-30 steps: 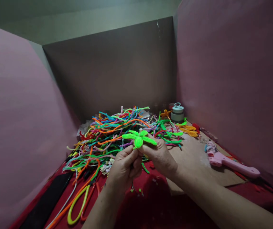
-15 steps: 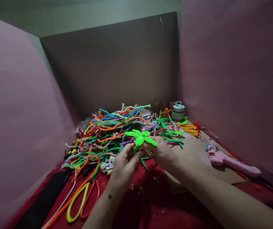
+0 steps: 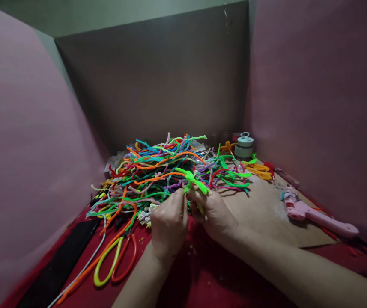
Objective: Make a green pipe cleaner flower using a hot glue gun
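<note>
A bright green pipe-cleaner flower (image 3: 192, 179) with long petals is held up between both hands, just in front of the pile of pipe cleaners. My left hand (image 3: 170, 220) is closed, its fingers pinching the flower's lower left side. On the other side my right hand (image 3: 213, 211) grips the flower from below, thumb and fingers pressed together. The exact spot where the fingertips meet the flower is partly hidden by the hands.
A heap of coloured pipe cleaners (image 3: 157, 162) lies behind the hands. Scissors with yellow and red handles (image 3: 108, 263) rest on the red cloth (image 3: 215, 286). At right, a pink glue gun (image 3: 318, 216) lies on a brown board (image 3: 257, 214), with a pale green jar (image 3: 244, 145) behind.
The flower has tilted so its petals show more from the side. My left hand has turned over, its back now facing me, and the view has shifted slightly.
</note>
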A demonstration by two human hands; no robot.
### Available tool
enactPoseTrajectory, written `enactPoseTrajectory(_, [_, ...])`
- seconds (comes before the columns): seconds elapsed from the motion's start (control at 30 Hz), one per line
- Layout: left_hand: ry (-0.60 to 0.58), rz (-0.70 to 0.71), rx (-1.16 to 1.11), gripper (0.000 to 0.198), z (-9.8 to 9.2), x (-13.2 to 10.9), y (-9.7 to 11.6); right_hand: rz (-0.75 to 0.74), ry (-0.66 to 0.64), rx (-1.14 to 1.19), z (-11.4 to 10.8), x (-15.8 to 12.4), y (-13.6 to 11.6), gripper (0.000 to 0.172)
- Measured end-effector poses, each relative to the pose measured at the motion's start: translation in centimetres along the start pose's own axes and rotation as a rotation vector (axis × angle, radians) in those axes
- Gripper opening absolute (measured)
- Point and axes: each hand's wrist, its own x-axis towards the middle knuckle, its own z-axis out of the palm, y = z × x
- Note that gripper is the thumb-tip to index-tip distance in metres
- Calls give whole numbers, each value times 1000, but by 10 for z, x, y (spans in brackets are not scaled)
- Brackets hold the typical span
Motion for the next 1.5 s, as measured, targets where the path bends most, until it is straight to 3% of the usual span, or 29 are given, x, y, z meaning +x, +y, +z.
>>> enactPoseTrajectory(0.13, [-55, -8, 67, 16, 0, -1, 1, 115, 99, 140, 1, 0, 3, 25])
enactPoseTrajectory(0.3, [-52, -12, 106, 17, 0, -1, 3, -35, 97, 90, 5, -3, -6, 24])
enactPoseTrajectory(0.53, [-94, -31, 59, 17, 1, 0, 4, 83, 158, 161, 4, -3, -8, 23])
enactPoseTrajectory(0.87, [-76, -175, -122, 15, 0, -2, 3, -105, 67, 2, 0, 2, -5, 22])
enactPoseTrajectory(1.17, [-99, -426, -505, 14, -7, 5, 9, -119, 111, -45, 0, 4, -6, 30])
enactPoseTrajectory(1.33, [-205, -654, -892, 14, -5, 7, 9, -36, 91, -20, 0, 3, -3, 30])
enactPoseTrajectory(1.5, [-316, -935, -1400, 19, -7, 12, 11, 18, -31, 119, 2, 3, 0, 23])
